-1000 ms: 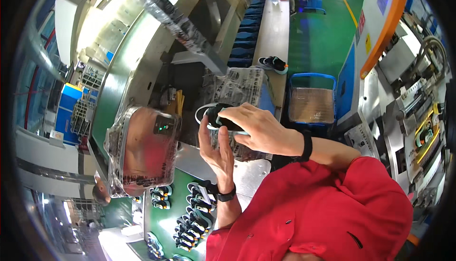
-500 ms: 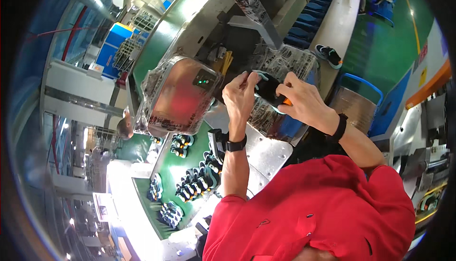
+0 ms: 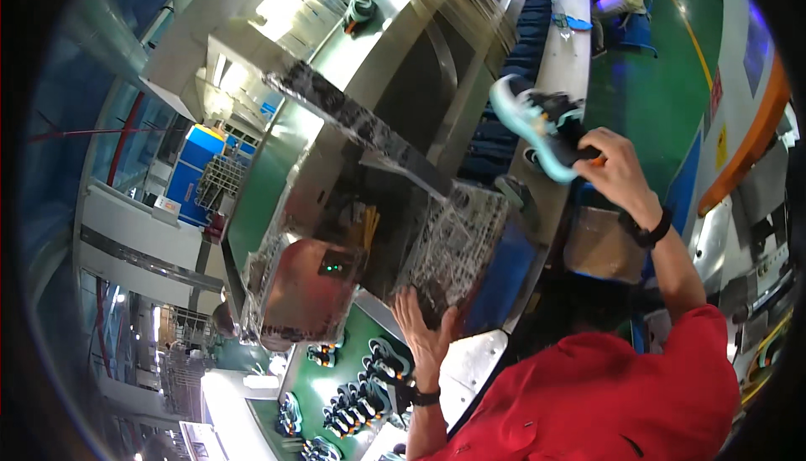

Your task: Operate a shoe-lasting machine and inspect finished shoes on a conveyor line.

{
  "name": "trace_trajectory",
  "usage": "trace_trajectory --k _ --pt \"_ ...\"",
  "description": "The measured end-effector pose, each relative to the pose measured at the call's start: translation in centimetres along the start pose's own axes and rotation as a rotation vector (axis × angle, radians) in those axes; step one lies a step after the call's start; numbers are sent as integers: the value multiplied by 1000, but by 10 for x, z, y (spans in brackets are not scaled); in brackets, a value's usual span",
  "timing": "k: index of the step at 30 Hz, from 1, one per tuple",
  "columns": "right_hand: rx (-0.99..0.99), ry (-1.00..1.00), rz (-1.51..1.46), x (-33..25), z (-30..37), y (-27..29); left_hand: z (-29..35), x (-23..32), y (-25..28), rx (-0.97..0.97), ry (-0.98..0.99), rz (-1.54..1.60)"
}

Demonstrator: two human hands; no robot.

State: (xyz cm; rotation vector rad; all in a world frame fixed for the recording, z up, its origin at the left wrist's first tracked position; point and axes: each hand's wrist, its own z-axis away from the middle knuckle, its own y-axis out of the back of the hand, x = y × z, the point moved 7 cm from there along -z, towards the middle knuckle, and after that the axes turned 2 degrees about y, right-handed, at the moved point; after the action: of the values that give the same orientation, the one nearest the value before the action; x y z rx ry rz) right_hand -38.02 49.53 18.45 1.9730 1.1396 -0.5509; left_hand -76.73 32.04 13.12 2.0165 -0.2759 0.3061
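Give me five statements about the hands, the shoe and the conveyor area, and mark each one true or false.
1. The right hand grips a dark shoe with a pale teal sole. True.
2. The left hand also holds that shoe. False: it is spread open against the patterned panel, apart from the shoe.
3. Both wrists carry dark bands. True.
4. The green belt at lower left carries no shoes. False: several shoes lie on it in rows.
5. The person wears a blue top. False: the sleeves are red.
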Motion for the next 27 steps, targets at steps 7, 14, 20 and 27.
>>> trace_trajectory --k 7,14,20,27 --pt "-76 -92 456 237 -9 -27 -16 8 -24 -92 45 -29" --pt "-351 -154 510 345 -16 -126 -26 7 -21 -100 133 -16" --pt "-468 -198 580 398 1 -174 -29 9 -31 -126 178 7" --pt "-443 -236 455 411 22 -191 -26 4 -26 -145 192 -14"
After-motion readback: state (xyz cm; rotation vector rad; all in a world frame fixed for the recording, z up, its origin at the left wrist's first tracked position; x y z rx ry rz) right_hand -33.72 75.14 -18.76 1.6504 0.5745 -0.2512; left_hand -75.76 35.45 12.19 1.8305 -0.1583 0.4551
